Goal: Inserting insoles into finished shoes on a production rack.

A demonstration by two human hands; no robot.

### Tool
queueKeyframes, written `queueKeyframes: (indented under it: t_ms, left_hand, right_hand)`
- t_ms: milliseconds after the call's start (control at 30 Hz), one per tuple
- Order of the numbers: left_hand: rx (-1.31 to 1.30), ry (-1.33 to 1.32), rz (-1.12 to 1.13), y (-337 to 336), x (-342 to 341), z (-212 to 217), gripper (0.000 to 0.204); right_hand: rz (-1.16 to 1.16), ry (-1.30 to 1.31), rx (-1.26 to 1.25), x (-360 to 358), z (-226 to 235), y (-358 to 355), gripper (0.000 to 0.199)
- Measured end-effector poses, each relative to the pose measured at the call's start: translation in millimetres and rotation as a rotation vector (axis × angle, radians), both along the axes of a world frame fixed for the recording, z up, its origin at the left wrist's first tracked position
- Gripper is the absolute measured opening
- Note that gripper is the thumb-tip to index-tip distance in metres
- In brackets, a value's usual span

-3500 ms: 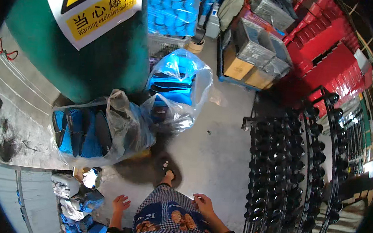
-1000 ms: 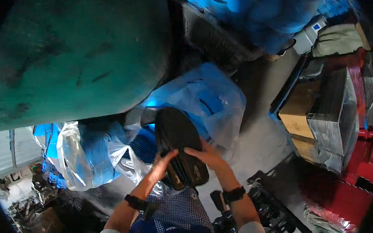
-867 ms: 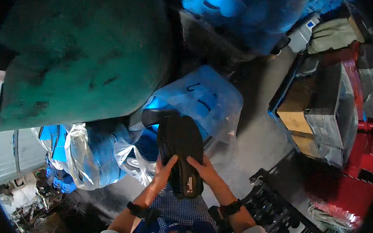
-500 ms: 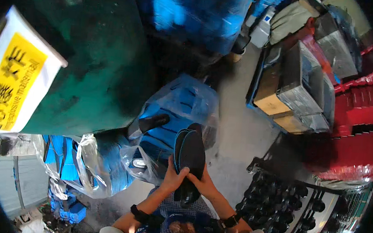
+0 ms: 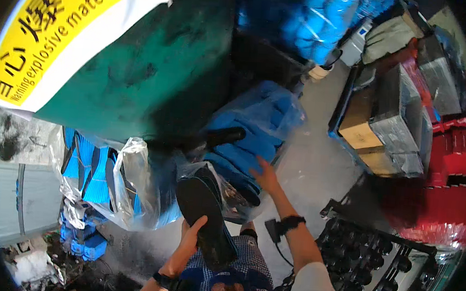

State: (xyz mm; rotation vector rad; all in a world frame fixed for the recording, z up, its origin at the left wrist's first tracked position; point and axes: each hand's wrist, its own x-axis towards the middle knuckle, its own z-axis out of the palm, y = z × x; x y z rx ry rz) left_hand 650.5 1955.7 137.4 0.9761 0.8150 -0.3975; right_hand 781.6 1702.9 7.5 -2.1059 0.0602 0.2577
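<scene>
A small stack of black shoe insoles (image 5: pixel 200 197) with thin blue edges is gripped in my left hand (image 5: pixel 190 239), its thumb lying across the top one. My right hand (image 5: pixel 265 175) stretches out over a clear plastic bag (image 5: pixel 296 113) packed with blue insoles (image 5: pixel 236 170). Its fingers are spread, with nothing visible in them. Whether the fingertips touch the insoles in the bag, I cannot tell. Above those insoles, a black rounded bar (image 5: pixel 228 136) sticks out from beside the green cabinet.
A dark green cabinet (image 5: pixel 140 78) with a yellow and white warning sign (image 5: pixel 61 28) fills the upper left. Another open bag (image 5: pixel 136 192) of blue and black insoles stands below it. Wrapped cartons (image 5: pixel 363 120), red stacks (image 5: pixel 453 163) and a rack of black rounded items (image 5: pixel 352 259) are on the right.
Both hands held the insoles together before. The right hand has let go and moved up and right to the bag, while the left has carried the insoles leftward. The view has shifted.
</scene>
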Motion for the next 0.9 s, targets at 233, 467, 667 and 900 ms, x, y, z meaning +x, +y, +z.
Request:
queueKeyframes:
  t_ms: [233, 467, 667, 900]
  left_hand:
    - [0.139, 0.045, 0.081, 17, -39, -25, 0.046]
    - [0.147, 0.125, 0.061, -6, -56, -44, 0.046]
    - [0.106, 0.210, 0.126, -21, -48, -41, 0.056]
    - [0.158, 0.169, 0.132, -27, -32, -41, 0.063]
  right_hand:
    - [0.399, -0.218, -0.602, 82, -48, 67, 0.058]
    - [0.664, -0.350, -0.715, 159, -90, 106, 0.064]
    - [0.916, -0.182, -0.824, 188, -74, 131, 0.078]
    - [0.930, -0.204, -0.950, 176, -77, 116, 0.095]
